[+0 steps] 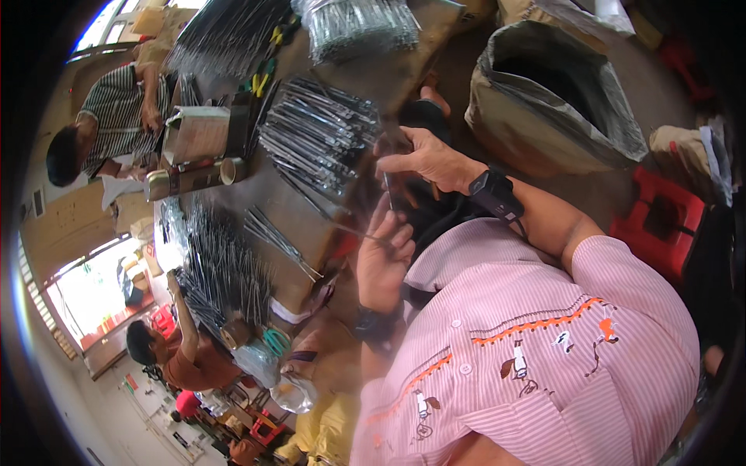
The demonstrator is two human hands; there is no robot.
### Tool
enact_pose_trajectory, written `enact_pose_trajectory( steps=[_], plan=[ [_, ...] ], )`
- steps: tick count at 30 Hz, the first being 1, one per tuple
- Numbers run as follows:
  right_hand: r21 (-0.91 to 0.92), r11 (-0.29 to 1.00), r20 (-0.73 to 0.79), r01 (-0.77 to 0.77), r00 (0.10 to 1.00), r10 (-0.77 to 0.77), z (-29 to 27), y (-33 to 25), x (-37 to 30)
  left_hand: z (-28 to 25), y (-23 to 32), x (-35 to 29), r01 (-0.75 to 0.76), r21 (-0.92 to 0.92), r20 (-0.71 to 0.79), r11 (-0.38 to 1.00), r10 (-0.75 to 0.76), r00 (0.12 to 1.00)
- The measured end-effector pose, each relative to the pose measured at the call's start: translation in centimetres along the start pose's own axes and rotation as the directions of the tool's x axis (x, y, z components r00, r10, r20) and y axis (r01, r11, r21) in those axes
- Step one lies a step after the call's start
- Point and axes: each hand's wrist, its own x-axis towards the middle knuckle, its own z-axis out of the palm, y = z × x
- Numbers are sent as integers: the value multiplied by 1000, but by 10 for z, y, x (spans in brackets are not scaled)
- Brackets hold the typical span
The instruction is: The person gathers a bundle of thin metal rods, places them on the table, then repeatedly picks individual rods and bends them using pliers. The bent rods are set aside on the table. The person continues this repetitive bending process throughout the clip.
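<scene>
Pink-striped fabric shirt (528, 326) sits below grip while right hand (435, 161) and left hand (385, 260) pinch thin silvery metal rod (388, 189), which could slip if pressure eases.

No text, label or number is legible here.

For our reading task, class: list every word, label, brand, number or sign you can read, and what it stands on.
No text is readable.
Carton beside the striped-shirt co-worker: faint print, too small and blurred.
Pink striped shirt: embroidered figures, no legible words.
Metal strips: no readable marks.
</scene>
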Motion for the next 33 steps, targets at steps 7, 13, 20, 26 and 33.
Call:
enact_pose_trajectory(
  steps=[7, 13, 20, 26, 33],
  plan=[
    [28, 1000, 23, -5, 1000, 4, -6, 9, 5, -4, -1, 4, 88, -108, 23, 990, -86, 996],
    [-3, 1000, 14, -23, 1000, 23, -12, 9, 4, -1, -3, 5, 118, -196, 52, 973, -110, 993],
    [-32, 998, 12, -50, 999, 50, -13, 4, -1, 3, -7, 8, 128, -180, 1, 975, -130, 991],
    [47, 997, 3, -64, 998, 64, -14, -1, -9, 8, -8, 9, 22, -12, -14, 1000, -22, 1000],
    [542, 824, -220, -164, 919, 328, -24, -12, -22, 10, -1, -2, -372, 372, 41, 850, 386, 922]
  ],
)
